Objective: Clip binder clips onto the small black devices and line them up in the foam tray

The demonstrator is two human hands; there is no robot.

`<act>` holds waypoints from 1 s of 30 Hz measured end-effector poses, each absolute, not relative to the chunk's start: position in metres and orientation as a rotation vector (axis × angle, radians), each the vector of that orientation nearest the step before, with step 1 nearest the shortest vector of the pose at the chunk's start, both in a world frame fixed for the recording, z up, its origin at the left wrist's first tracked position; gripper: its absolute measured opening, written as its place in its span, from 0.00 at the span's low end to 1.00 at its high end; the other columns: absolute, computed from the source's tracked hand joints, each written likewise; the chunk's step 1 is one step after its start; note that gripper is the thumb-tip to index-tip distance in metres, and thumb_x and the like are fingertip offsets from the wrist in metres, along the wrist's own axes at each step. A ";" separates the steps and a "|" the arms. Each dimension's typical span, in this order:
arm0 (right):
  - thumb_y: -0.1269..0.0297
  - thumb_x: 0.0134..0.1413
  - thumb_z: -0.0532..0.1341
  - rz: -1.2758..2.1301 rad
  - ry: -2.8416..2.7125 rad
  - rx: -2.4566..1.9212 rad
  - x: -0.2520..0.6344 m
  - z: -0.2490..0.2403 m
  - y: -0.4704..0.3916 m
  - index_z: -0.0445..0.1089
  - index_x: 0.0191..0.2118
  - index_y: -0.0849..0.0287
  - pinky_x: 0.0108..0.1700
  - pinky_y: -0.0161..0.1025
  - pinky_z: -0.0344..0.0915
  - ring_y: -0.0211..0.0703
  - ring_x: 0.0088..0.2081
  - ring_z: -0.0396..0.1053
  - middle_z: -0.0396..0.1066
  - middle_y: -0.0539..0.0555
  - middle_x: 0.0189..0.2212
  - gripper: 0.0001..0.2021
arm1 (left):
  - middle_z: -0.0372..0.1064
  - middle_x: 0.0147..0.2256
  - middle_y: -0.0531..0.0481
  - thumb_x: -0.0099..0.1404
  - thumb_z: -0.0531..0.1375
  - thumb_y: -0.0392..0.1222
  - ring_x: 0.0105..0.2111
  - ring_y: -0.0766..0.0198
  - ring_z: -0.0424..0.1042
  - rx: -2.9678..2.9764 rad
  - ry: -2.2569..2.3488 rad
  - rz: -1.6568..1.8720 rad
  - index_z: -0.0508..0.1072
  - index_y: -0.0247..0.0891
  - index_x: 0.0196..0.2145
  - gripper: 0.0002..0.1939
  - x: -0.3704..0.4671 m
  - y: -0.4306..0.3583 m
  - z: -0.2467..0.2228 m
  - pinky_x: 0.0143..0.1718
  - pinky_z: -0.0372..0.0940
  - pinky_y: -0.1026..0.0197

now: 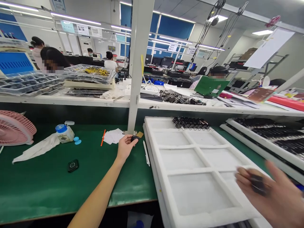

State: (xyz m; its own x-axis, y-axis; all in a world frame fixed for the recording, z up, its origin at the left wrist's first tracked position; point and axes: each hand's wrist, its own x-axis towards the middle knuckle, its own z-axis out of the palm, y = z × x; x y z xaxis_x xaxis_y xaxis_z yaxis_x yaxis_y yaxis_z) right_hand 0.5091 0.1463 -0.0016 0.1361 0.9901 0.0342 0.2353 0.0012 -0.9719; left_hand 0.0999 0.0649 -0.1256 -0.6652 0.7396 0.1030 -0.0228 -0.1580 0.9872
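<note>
My left hand (125, 146) reaches forward over the green mat and pinches a small black rounded device (134, 138) beside the white post. On the mat farther left lies a black smartwatch body (72, 165), its round sensor facing up. My right hand (273, 190) is blurred, over the right edge of the white foam tray (163, 171). A dark block-like thing (257, 185) shows against its palm and fingers; motion smears its shape. Black binder clips (192, 123) stand in a row in the tray's far compartment.
A second foam tray (228, 128) full of black clips stands at right. A white pen (146, 153), white papers (114, 136), an orange stick (103, 137), a blue-capped bottle (64, 133), a cloth (38, 148) and a pink fan (15, 128) lie around. A white post (137, 69) rises ahead.
</note>
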 end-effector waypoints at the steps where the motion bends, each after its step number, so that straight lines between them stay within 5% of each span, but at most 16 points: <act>1: 0.28 0.53 0.55 1.119 -1.263 -1.382 0.492 -0.003 0.157 0.52 0.11 0.48 0.26 0.53 0.60 0.49 0.24 0.64 0.62 0.61 0.25 0.34 | 0.78 0.36 0.42 0.52 0.73 0.52 0.28 0.61 0.75 0.823 1.590 1.875 0.76 0.35 0.40 0.23 0.099 0.065 -0.126 0.30 0.71 0.59; 5: 0.28 0.46 0.64 1.262 -1.527 -1.285 0.416 -0.016 0.182 0.65 0.17 0.54 0.29 0.46 0.61 0.47 0.25 0.64 0.65 0.56 0.24 0.32 | 0.78 0.36 0.42 0.51 0.73 0.53 0.28 0.62 0.74 0.818 1.603 1.873 0.76 0.34 0.40 0.24 0.098 0.066 -0.128 0.30 0.70 0.60; 9: 0.30 0.55 0.60 0.942 -1.993 -1.201 0.372 -0.035 0.180 0.60 0.19 0.56 0.35 0.44 0.63 0.47 0.27 0.66 0.67 0.54 0.24 0.33 | 0.78 0.37 0.42 0.50 0.74 0.53 0.27 0.64 0.72 0.791 1.579 1.874 0.76 0.34 0.39 0.25 0.096 0.067 -0.131 0.30 0.70 0.61; 13: 0.37 0.64 0.56 0.619 -2.465 -0.985 0.378 -0.050 0.179 0.63 0.22 0.56 0.35 0.44 0.65 0.47 0.31 0.70 0.73 0.57 0.37 0.29 | 0.78 0.37 0.43 0.50 0.74 0.51 0.27 0.64 0.72 0.782 1.565 1.884 0.76 0.35 0.40 0.24 0.095 0.067 -0.133 0.30 0.70 0.61; 17: 0.44 0.69 0.52 0.301 -2.794 -0.824 0.406 -0.049 0.186 0.73 0.36 0.55 0.43 0.49 0.68 0.53 0.40 0.74 0.73 0.60 0.49 0.22 | 0.78 0.36 0.44 0.51 0.74 0.48 0.27 0.64 0.72 0.768 1.561 1.886 0.77 0.36 0.39 0.20 0.097 0.067 -0.132 0.30 0.70 0.62; 21: 0.48 0.73 0.47 0.485 -2.958 -0.787 0.420 -0.033 0.187 0.72 0.50 0.55 0.53 0.52 0.68 0.57 0.50 0.72 0.71 0.61 0.52 0.22 | 0.78 0.34 0.45 0.52 0.74 0.45 0.27 0.64 0.73 0.757 1.530 1.866 0.78 0.35 0.38 0.18 0.099 0.065 -0.129 0.29 0.69 0.63; 30: 0.40 0.69 0.49 0.623 -2.970 -0.968 0.403 -0.023 0.186 0.72 0.39 0.56 0.47 0.51 0.68 0.54 0.41 0.72 0.70 0.60 0.47 0.26 | 0.79 0.34 0.42 0.51 0.76 0.43 0.27 0.63 0.75 0.693 1.454 1.879 0.78 0.33 0.40 0.20 0.098 0.065 -0.130 0.29 0.69 0.64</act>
